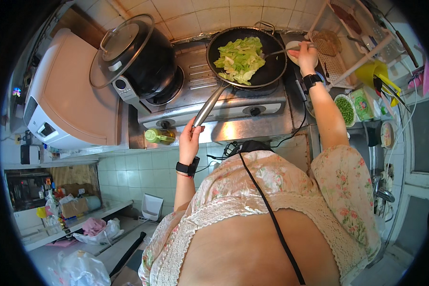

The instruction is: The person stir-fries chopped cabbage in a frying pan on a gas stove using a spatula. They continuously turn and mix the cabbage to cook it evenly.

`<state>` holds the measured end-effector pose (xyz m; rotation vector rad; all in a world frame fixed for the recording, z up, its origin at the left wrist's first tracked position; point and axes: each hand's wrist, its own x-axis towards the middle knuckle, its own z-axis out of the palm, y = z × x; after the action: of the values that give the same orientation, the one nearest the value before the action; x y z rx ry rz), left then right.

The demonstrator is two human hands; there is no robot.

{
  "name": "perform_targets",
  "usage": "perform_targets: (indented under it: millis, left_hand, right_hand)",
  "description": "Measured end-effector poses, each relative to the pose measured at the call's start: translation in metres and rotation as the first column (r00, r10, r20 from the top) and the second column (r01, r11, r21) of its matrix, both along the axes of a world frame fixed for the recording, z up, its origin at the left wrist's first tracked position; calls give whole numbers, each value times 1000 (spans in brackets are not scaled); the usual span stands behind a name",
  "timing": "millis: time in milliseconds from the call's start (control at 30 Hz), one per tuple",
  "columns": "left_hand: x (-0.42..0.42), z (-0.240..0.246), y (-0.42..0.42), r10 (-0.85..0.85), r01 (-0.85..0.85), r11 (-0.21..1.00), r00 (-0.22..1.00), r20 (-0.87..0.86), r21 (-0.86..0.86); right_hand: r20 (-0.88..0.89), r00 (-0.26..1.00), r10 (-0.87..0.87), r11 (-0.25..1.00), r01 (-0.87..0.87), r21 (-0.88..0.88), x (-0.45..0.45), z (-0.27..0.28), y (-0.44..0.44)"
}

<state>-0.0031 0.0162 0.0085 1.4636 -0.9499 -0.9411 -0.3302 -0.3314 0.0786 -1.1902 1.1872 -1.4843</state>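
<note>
My left hand [190, 140] grips the metal handle [211, 104] of a dark wok that sits over the right burner of the gas stove. Chopped green cabbage leaves [241, 60] lie in the left and middle part of the wok [274, 73]. In my right hand [305, 58] is a spatula [274, 53], its far end inside the wok at the right edge of the leaves. A pale round dish [292, 45] is partly hidden beneath my right hand.
A black pot [153, 60] with a glass lid [123, 39] tilted on it stands on the left burner. An oil bottle [159, 136] with a green cap is near my left hand. To the right are a bowl of peas [344, 110] and a dish rack [343, 77].
</note>
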Motion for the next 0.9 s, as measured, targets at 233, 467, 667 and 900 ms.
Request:
perform_targets:
  millis: [233,467,667,900]
  left_hand:
    - [1,0,1,-7,6,1000,999,46,13]
    - [0,-5,1,6,-7,1000,1000,-11,-30]
    - [0,-6,1,5,-6,1000,1000,-16,-18]
    - [0,-5,0,7,-7,1000,1000,-2,-17]
  right_hand:
    - [-416,880,231,838,-397,-374,56,64,54]
    - [-712,554,431,581,-774,-251,58,115,85]
    - [-772,625,115,619,-653,-436,45,123,23]
    - [-799,597,-73,782,-463,-418,54,74,-54]
